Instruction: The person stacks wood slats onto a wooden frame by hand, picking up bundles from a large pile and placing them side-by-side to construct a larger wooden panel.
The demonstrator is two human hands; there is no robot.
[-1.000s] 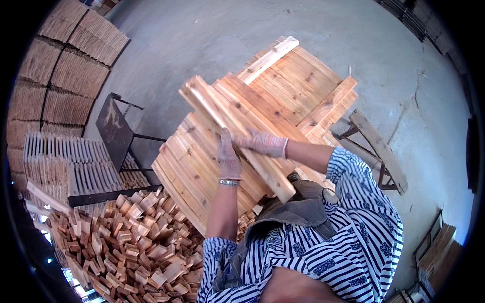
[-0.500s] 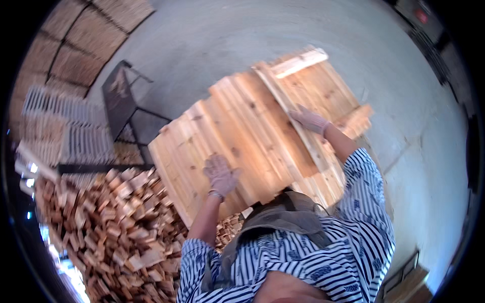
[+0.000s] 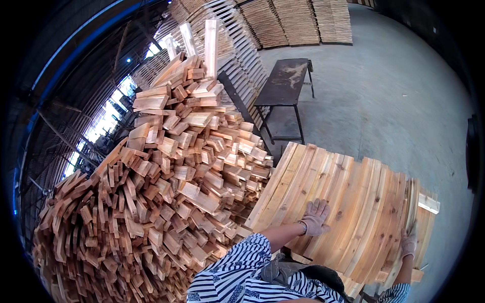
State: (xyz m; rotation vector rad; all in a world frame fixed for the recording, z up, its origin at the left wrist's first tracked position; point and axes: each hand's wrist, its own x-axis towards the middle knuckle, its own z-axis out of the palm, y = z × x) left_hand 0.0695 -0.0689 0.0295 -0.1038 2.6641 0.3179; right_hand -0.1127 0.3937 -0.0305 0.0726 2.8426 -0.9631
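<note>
Lower centre of frame: striped sleeve [image 3: 237, 267] leads up to the left hand [image 3: 314, 217], gloved, fingers spread flat and released on the face of the boards [image 3: 348, 202]. Pressing, not gripping.

Lower right: right hand [image 3: 408, 241], gloved, sits at the boards' right edge. Fingers seem curled over the edge planks; whether they truly clasp them I cannot tell.

The boards form a flat sheet of pale planks side by side, centre right of frame, tilted, with a short batten [image 3: 428, 203] across the far right end.

Left half of frame: a tall heap of offcuts [image 3: 166, 192], loosely piled, its edge touching or just beside the boards' left end.

Upper centre: a dark metal desk [image 3: 285, 83] on the concrete floor [image 3: 394, 101]. Beyond, at the top, rows of stacked pallets [image 3: 298, 20].

Risk, as judged: the planks look loosely joined; with one flat palm and an edge hold, the sheet could slide or fan apart. A knock to the heap could bring offcuts down.
</note>
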